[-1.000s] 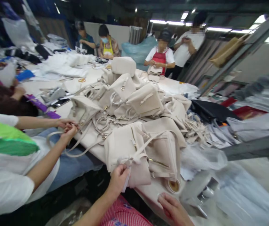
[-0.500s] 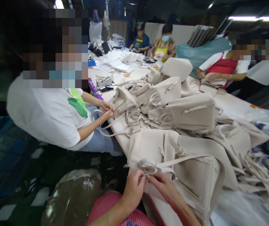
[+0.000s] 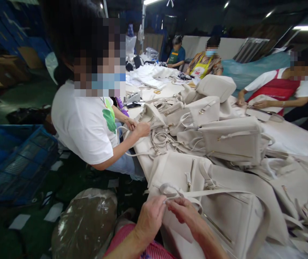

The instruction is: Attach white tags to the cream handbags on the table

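Observation:
My left hand (image 3: pixel 152 214) is closed in a pinch at the front edge of the table. Almost touching it, my right hand (image 3: pixel 186 216) pinches at the same spot. Between the fingertips is part of a beige bag strap (image 3: pixel 173 192), its end mostly hidden by my fingers. A long length of that strap runs right across a beige bag (image 3: pixel 179 167) with gold zips, lying flat under and beyond my hands. A second beige bag panel with a gold zipper (image 3: pixel 217 228) lies to the right of my right hand.
More beige bags (image 3: pixel 231 140) are heaped along the table. A co-worker in a white T-shirt (image 3: pixel 81 122) sits close on the left, handling a strap. Another in a red apron (image 3: pixel 274 90) works at far right. A plastic-wrapped bundle (image 3: pixel 86 223) and blue crate (image 3: pixel 16 162) stand lower left.
The view has turned left, so the scene sits further right. My hands stay together at the strap. The co-worker on the left has raised one hand away from the other.

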Action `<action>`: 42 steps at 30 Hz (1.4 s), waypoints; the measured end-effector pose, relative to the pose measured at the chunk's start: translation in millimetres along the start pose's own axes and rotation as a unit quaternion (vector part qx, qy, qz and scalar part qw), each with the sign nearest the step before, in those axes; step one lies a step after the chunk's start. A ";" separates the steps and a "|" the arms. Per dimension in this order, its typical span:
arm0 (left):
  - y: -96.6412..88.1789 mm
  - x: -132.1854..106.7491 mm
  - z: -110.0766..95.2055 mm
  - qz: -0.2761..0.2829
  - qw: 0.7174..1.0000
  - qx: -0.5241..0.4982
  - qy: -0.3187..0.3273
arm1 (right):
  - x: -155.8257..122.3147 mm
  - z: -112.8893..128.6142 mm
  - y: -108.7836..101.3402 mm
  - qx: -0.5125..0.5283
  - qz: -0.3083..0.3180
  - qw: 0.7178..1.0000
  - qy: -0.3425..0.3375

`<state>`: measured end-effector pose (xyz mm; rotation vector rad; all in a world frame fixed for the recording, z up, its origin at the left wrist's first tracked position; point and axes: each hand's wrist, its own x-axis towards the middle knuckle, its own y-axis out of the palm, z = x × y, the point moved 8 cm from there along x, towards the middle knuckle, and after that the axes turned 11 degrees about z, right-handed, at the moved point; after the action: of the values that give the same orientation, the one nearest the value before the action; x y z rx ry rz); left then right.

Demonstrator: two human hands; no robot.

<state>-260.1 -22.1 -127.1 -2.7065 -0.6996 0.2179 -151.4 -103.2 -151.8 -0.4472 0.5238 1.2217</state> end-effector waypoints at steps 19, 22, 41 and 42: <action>31.1 -8.4 41.6 -0.010 0.913 -0.329 -0.241 | 4.7 -14.4 20.3 0.223 -0.006 0.973 -0.064; 30.8 -12.7 37.8 -0.014 0.898 -0.363 -0.247 | 1.4 -15.2 22.6 0.259 0.007 0.963 -0.069; 23.9 -16.9 27.2 0.047 0.921 -0.353 -0.157 | -11.0 -12.6 35.6 0.300 0.009 0.951 -0.071; 22.1 -18.0 25.4 0.051 0.931 -0.328 -0.151 | -9.0 -14.2 34.5 0.293 -0.009 0.954 -0.065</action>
<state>-271.7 -42.0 -157.6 -3.3982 -0.8338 0.5168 -188.7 -108.5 -159.3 0.1329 0.7323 1.0091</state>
